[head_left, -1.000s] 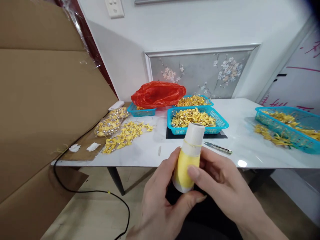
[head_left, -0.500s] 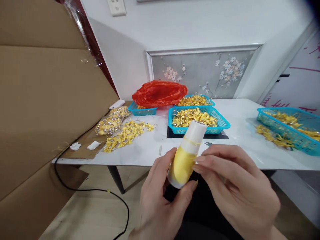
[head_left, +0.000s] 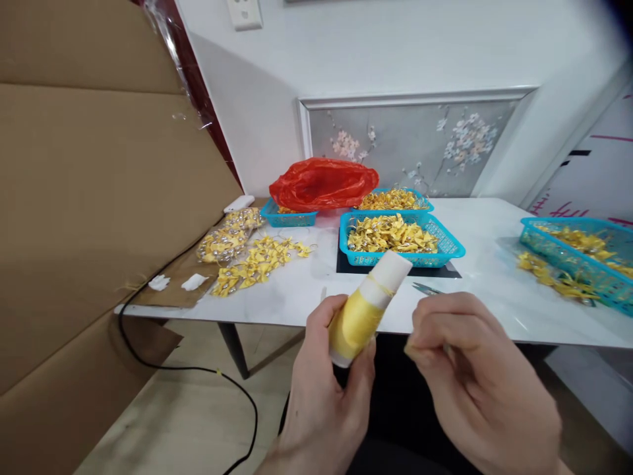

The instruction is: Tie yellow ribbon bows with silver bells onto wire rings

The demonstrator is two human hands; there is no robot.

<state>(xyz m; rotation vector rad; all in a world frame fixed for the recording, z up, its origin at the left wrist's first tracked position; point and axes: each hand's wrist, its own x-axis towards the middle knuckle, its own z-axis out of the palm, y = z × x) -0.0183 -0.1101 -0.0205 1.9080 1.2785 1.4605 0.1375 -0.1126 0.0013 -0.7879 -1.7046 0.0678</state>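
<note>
A single head-worn camera looks forward and down, close above the hands, facing the desk's near edge.

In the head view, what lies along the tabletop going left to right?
Loose yellow bows → small blue basket under a red plastic bag → blue basket of yellow bows → scissors → blue basket at the right edge.

Bare table strip open in front; cardboard walls left, blue baskets block beyond
</note>
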